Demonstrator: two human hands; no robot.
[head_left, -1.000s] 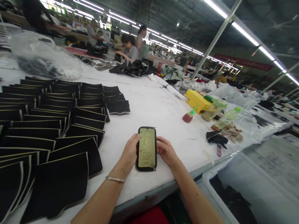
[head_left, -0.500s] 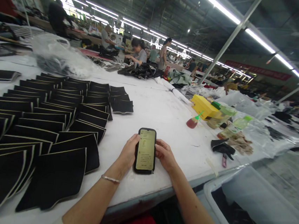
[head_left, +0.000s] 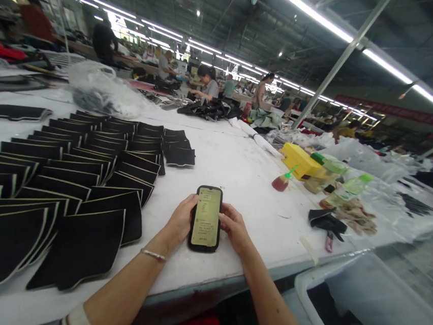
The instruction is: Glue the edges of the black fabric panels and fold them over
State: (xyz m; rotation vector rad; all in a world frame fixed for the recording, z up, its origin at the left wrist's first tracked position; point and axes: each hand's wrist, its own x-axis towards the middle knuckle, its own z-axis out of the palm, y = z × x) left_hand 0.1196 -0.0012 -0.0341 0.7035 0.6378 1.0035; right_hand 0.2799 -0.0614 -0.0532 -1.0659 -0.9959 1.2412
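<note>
A smartphone [head_left: 206, 220] in a black case is held upright between my two hands above the white table [head_left: 234, 174], its lit screen showing lines of text too small to read. My left hand [head_left: 181, 218] grips its left edge, fingers partly hidden behind the case. On the opposite edge, my right hand [head_left: 234, 228] closes on the phone, with the thumb at the side of the screen. Left of my hands lie overlapping rows of black fabric pieces [head_left: 82, 246] with pale edges.
A clear plastic bag [head_left: 101, 90] lies behind the black pieces. To the right are a yellow box [head_left: 301, 161], a small red-filled squeeze bottle [head_left: 281, 182], plastic bottles [head_left: 347, 189] and a crumpled tan cloth [head_left: 359, 217]. A translucent bin [head_left: 391, 292] stands beside the table's front edge. Other people work farther back.
The view has turned slightly left, so the surroundings sit farther right in the picture. Both hands still hold the phone in nearly the same pose.
</note>
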